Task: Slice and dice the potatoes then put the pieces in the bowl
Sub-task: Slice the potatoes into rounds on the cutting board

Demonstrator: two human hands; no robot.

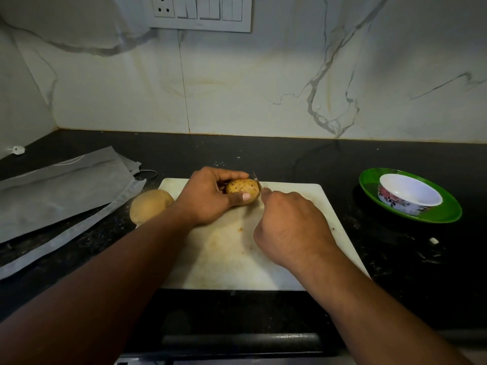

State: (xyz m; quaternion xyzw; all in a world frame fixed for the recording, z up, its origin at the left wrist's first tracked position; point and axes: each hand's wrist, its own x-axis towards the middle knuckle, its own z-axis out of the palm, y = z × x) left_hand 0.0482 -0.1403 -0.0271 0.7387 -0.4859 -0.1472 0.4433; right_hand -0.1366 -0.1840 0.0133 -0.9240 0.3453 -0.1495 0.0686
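Under the left hand [208, 196] sits the potato [242, 189].

Cutting board [237, 248] on the countertop [329, 159], centre, near edge. Potato [241, 187] on the board's far part, held by left hand [208, 196] from the left; right hand [292, 227] just right of and nearer than it, with knife blade [255, 177] at the potato's right end. Second potato [149, 205] on the counter, touching the board's left edge. Folded cloth [60, 196] further left. Bowl [409, 197] in a plate [445, 214], right of the board, apart from it. Switch panel [200, 13] on the far wall.
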